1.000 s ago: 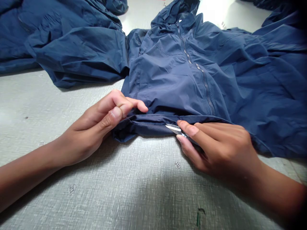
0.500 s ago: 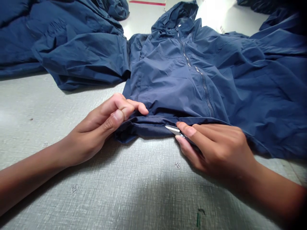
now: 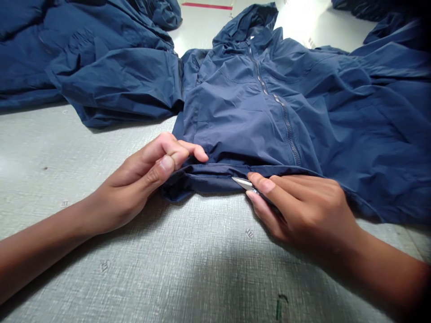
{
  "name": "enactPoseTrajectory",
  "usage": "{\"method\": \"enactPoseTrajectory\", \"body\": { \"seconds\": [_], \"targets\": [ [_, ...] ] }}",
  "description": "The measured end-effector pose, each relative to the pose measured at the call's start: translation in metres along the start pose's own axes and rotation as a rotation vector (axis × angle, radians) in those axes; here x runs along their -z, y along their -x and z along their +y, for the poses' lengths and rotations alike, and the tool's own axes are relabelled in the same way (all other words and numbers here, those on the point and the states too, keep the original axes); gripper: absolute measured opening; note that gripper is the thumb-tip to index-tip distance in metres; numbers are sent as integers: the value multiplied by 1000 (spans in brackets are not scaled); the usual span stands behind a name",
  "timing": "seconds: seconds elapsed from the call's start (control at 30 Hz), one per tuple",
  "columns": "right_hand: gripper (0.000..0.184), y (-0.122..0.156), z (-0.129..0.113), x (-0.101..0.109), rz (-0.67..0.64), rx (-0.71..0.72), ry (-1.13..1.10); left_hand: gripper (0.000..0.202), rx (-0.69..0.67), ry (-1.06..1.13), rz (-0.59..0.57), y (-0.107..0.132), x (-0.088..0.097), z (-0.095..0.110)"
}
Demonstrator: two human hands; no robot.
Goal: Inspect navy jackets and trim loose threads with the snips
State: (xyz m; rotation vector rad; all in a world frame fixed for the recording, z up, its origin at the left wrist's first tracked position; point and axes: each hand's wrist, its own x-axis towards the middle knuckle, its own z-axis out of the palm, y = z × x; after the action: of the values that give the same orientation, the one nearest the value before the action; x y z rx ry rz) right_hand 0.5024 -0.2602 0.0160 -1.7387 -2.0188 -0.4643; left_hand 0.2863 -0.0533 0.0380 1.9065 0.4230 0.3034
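Note:
A navy hooded jacket [image 3: 242,112] with a front zipper [image 3: 286,121] lies flat on a grey table, its hem toward me. My left hand [image 3: 144,177] is closed, pinching the hem at its left end between thumb and fingers. My right hand [image 3: 303,208] is closed on small metal thread snips [image 3: 243,182], whose pointed blades lie against the hem's lower edge near the zipper's bottom. Most of the snips sits hidden inside my fingers.
More navy jackets are heaped at the back left [image 3: 101,67] and along the right [image 3: 387,98]. The grey woven table surface [image 3: 202,269] spreads in front of me. A red strip [image 3: 207,5] lies at the far edge.
Both hands have stayed almost still on the hem. The view has tilted slightly, so the jacket sits a little lower in the frame and the red strip shows.

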Motion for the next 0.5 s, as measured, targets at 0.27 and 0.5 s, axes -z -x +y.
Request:
{"method": "enactPoseTrajectory", "body": {
  "seconds": [0.27, 0.5],
  "targets": [
    [16, -2, 0, 1, 4, 12, -17, 19, -13, 16, 0, 1, 1, -3],
    [18, -1, -1, 3, 13, 29, -51, 21, 7, 14, 30, 1, 0, -4]
  ]
}}
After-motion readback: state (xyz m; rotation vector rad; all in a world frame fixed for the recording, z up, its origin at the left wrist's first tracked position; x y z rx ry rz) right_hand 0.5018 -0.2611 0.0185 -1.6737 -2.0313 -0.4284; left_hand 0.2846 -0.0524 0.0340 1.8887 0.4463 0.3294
